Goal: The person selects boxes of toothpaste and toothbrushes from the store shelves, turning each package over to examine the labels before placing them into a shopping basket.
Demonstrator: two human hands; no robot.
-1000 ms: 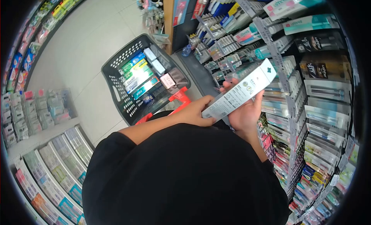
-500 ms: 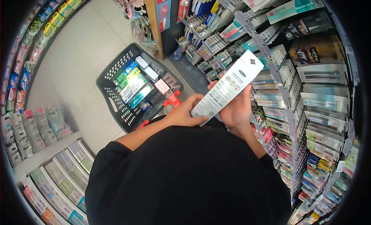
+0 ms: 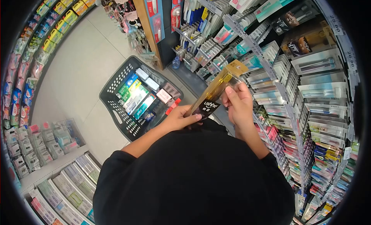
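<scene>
The left hand (image 3: pixel 179 118) pinches the lower end of the box (image 3: pixel 215 94) and the right hand (image 3: pixel 238 105) clasps its middle, tilted close to the rack (image 3: pixel 309 109) (above the basket (image 3: pixel 114 81)), so a slack pinch could drop it, or its top could knock hanging packs (image 3: pixel 258 76).

toothbrush pack (image 3: pixel 216 93): glossy card, clear plastic | basket (image 3: pixel 116 105): perforated matt plastic

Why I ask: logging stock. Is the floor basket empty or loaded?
Loaded: the basket holds several boxes across its bottom, not heaped.
</scene>
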